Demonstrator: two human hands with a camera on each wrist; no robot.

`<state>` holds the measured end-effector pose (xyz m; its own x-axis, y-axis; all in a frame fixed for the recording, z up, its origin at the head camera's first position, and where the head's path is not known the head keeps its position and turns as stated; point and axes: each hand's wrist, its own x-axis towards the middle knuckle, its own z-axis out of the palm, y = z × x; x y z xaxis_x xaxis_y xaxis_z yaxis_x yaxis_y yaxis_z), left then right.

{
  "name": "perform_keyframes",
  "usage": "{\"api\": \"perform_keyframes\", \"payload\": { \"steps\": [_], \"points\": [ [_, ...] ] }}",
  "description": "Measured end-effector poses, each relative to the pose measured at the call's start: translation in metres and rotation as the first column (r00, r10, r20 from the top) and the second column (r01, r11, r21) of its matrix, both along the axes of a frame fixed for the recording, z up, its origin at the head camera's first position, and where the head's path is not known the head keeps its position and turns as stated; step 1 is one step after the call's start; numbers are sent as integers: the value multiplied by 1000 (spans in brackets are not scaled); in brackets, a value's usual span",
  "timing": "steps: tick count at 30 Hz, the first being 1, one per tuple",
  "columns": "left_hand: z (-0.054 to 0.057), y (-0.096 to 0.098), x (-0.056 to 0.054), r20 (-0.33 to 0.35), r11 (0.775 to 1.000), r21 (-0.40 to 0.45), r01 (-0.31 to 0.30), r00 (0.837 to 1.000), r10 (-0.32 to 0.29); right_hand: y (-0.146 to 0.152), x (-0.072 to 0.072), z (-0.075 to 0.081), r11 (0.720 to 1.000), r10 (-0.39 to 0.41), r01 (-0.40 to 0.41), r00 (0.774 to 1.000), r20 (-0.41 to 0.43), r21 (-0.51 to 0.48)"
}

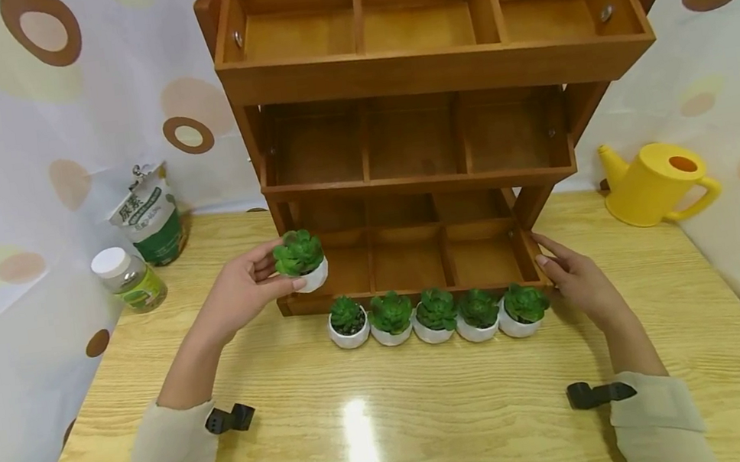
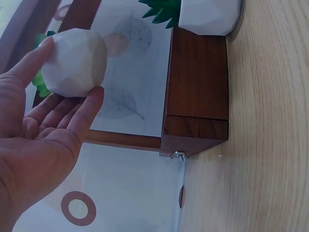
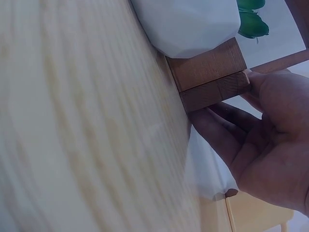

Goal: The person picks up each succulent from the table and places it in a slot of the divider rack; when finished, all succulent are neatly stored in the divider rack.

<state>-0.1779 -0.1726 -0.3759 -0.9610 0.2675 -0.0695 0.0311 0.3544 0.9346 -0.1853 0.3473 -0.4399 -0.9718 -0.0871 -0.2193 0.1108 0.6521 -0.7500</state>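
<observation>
My left hand (image 1: 238,289) holds a small potted succulent (image 1: 301,258) in the air, at the left end of the three-tier wooden shelf (image 1: 434,75). In the left wrist view, thumb and fingers pinch the white faceted pot (image 2: 77,63), which is tipped on its side from that angle. At the shelf's lower right corner, my right hand (image 1: 577,279) grips the wooden edge, with the thumb and fingers on either side of the wood (image 3: 212,92) in the right wrist view. Several more potted succulents (image 1: 434,317) stand in a row along the shelf's front.
A yellow watering can (image 1: 655,184) stands to the right of the shelf. On the left are a white-lidded jar (image 1: 129,280) and a clipped green-and-white bag (image 1: 150,219). Each shelf tier is split into three compartments. Patterned cloth (image 1: 87,127) hangs behind the wooden table (image 1: 285,442).
</observation>
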Motion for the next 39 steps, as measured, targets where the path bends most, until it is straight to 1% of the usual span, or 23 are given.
{"api": "perform_keyframes", "payload": {
  "steps": [9,13,18,22,30,35,39],
  "points": [
    [4,5,-10,3,1000,-23,0,1000,0,1,-1,0,1000,2,-2,1000,-2,-3],
    [6,8,-13,-1,999,-43,2,1000,-2,1,-2,0,1000,-3,3,1000,4,1],
    [7,13,-16,-12,999,-44,11,1000,-12,1,-1,0,1000,-6,6,1000,7,2],
    [5,16,-18,-15,999,-42,16,1000,-17,2,0,0,1000,-5,5,1000,1,-8],
    [0,23,-24,-7,999,7,40,999,-40,2,-2,-1,1000,-7,7,1000,-3,-4],
    [-6,28,-28,0,999,-1,44,999,-44,3,-2,-3,1000,-6,6,1000,-2,-26],
    [-11,31,-30,-12,998,-11,54,998,-54,3,-2,-5,999,-2,2,1000,-6,-43]
  ]
}}
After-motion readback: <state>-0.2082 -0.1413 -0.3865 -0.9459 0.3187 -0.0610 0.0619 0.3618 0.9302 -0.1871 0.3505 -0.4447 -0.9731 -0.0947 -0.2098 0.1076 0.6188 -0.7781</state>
